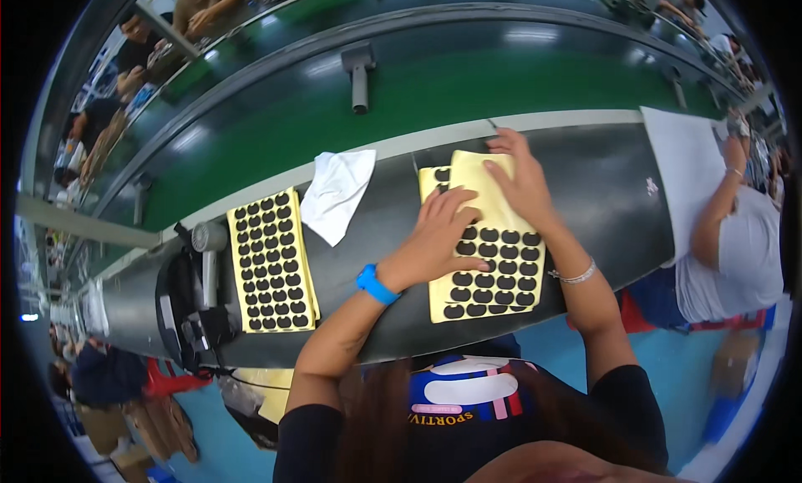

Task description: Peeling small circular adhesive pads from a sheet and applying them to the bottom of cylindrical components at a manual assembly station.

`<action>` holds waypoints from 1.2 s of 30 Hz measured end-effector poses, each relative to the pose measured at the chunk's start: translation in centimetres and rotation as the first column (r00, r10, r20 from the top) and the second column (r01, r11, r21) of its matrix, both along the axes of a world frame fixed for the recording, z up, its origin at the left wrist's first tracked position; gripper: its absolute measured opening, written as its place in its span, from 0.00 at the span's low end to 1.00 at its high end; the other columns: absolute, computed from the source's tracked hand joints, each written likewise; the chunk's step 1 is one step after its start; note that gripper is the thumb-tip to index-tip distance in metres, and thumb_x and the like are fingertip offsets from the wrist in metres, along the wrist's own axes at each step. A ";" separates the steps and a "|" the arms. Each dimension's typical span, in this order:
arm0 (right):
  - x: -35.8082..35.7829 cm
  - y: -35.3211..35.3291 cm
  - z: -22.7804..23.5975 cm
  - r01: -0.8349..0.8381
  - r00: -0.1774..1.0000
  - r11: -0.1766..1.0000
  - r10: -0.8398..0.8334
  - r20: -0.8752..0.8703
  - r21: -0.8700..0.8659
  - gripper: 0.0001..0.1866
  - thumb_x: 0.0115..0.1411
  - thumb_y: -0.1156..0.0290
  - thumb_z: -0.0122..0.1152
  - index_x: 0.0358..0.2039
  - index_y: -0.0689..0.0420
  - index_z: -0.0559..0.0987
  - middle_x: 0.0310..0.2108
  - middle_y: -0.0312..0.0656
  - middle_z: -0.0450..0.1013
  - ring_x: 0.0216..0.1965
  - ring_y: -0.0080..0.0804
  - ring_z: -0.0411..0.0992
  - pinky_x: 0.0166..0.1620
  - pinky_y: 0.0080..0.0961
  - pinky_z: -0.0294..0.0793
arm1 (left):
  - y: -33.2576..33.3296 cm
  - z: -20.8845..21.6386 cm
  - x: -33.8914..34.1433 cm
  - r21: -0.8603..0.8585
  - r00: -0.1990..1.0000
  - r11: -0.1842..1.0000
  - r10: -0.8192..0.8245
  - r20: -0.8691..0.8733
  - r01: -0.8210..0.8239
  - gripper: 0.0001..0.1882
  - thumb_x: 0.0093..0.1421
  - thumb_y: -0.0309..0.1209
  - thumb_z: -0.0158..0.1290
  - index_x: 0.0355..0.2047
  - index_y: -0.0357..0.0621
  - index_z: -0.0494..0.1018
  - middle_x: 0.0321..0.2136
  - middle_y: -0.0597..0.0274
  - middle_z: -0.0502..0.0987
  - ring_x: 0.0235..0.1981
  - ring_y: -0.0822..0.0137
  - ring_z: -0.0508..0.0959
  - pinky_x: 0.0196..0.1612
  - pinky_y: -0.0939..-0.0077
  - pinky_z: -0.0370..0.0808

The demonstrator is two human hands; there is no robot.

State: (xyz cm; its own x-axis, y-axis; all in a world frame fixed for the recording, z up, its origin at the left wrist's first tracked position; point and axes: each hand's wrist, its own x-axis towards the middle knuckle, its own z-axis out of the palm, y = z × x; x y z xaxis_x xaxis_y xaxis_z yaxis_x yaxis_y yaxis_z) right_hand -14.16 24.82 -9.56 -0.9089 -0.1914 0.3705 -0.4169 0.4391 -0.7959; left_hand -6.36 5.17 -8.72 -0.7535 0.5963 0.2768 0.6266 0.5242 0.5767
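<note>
A stack of yellow sheets (447, 295) with rows of black rounded stickers lies on the dark worktop before me. Across its upper part sits a plain yellow piece (476, 172), covering some of the stickers. My left hand (436, 239) rests on the stack with its fingers stretched out and the thumb apart over the stickers. At the plain piece's upper right edge is my right hand (522, 182), thumb and fingers apart, fingertips beyond the edge. Close to those fingertips a thin dark object (492, 124) shows; whether they touch it is unclear.
To the left lie another stack of stickered sheets (271, 266) and a white cloth (337, 195). A grey handheld blower (209, 266) and a black bag (174, 303) stand farther left. Beyond the worktop runs a green conveyor (451, 91). A co-worker (727, 249) sits at right.
</note>
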 end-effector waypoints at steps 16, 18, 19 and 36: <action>-0.2 3.2 2.8 0.283 0.935 0.916 -0.330 0.131 0.286 0.24 0.59 0.66 0.61 0.52 0.59 0.66 0.27 0.47 0.73 0.29 0.44 0.75 0.34 0.34 0.72 | -0.8 -1.3 -1.3 0.277 0.882 0.844 0.469 0.030 -0.459 0.34 0.51 0.25 0.61 0.57 0.36 0.60 0.57 0.48 0.64 0.57 0.51 0.66 0.60 0.65 0.62; 0.2 2.5 2.3 0.227 0.964 0.950 -0.251 0.090 0.216 0.25 0.57 0.66 0.62 0.52 0.58 0.66 0.29 0.48 0.73 0.30 0.47 0.74 0.35 0.35 0.73 | -1.2 -0.8 -1.2 0.275 0.888 0.847 0.455 0.072 -0.456 0.33 0.52 0.24 0.60 0.58 0.35 0.60 0.58 0.47 0.64 0.58 0.51 0.65 0.61 0.65 0.61; 0.5 2.1 2.3 0.220 0.971 0.957 -0.233 0.052 0.189 0.25 0.56 0.67 0.63 0.52 0.58 0.66 0.29 0.48 0.73 0.31 0.47 0.74 0.36 0.36 0.73 | -1.1 -0.7 -1.1 0.271 0.891 0.851 0.448 0.076 -0.451 0.33 0.52 0.23 0.59 0.58 0.35 0.60 0.58 0.47 0.64 0.59 0.51 0.65 0.61 0.65 0.60; 1.8 1.8 8.4 0.106 0.940 0.953 -0.189 -0.285 -0.283 0.34 0.57 0.76 0.60 0.60 0.60 0.53 0.52 0.51 0.65 0.50 0.35 0.68 0.51 0.32 0.65 | -0.8 0.7 -0.7 0.292 0.886 0.838 0.420 0.195 -0.462 0.26 0.57 0.23 0.52 0.56 0.31 0.60 0.56 0.43 0.64 0.58 0.49 0.64 0.62 0.63 0.59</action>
